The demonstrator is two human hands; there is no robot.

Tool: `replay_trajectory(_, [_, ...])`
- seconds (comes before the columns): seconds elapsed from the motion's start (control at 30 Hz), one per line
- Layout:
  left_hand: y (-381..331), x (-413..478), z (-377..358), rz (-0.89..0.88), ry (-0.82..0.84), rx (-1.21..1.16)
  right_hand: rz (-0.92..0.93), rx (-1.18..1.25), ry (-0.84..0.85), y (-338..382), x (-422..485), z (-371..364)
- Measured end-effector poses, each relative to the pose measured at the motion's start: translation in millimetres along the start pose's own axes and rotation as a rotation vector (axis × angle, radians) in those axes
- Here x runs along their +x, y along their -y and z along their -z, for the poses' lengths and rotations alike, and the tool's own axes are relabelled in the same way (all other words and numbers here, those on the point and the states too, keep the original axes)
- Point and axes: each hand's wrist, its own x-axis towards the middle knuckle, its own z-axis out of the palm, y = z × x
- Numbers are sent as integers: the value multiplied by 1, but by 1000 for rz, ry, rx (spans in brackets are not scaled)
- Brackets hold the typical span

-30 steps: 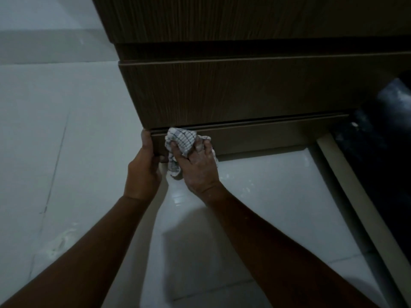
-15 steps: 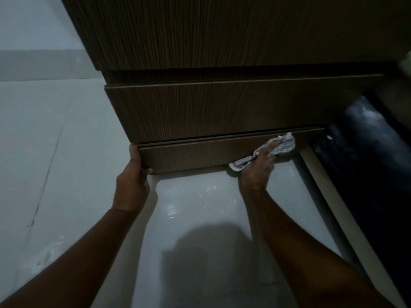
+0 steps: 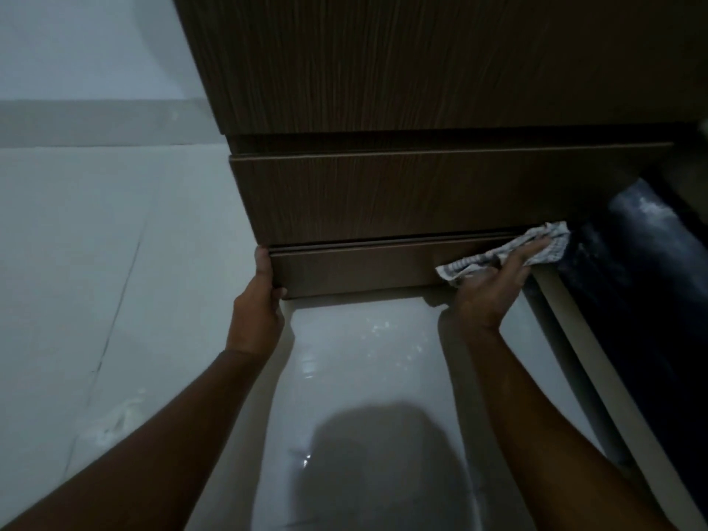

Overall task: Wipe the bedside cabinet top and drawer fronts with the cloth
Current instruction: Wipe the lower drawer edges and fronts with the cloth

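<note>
The dark wood bedside cabinet (image 3: 402, 70) fills the top of the view, seen from above and in front. Below its upper front sit a middle drawer front (image 3: 402, 197) and a narrow bottom front (image 3: 356, 270) just above the floor. My right hand (image 3: 494, 285) presses a white checked cloth (image 3: 536, 247) flat against the right end of the bottom front. My left hand (image 3: 258, 300) grips the left corner of that bottom front, thumb on the side. The cabinet top is out of view.
Glossy white floor tiles (image 3: 95, 262) spread left and below the cabinet. A dark bed or mattress (image 3: 651, 270) with a pale frame rail (image 3: 597, 362) runs along the right side, close to the cabinet. A pale wall skirting (image 3: 95, 120) lies at far left.
My right hand has swept the cloth from the left end of the bottom front along to its right end. The left hand has stayed on the left corner. The view has shifted.
</note>
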Motion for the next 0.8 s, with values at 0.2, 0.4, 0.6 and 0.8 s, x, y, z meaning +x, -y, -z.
replay_trajectory(0.2, [-6, 0, 4, 2, 12, 16, 122, 4, 376, 23, -71, -12])
replay_trajectory(0.4, [-6, -2, 7, -35, 37, -25, 601, -145, 739, 12, -133, -37])
replay_trajectory(0.6, [-18, 1, 7, 181, 58, -162, 870, -348, 821, 24, -147, -88])
replay_trajectory(0.8, [1, -1, 0, -13, 12, -49, 973, -467, 696, 8, -134, -107])
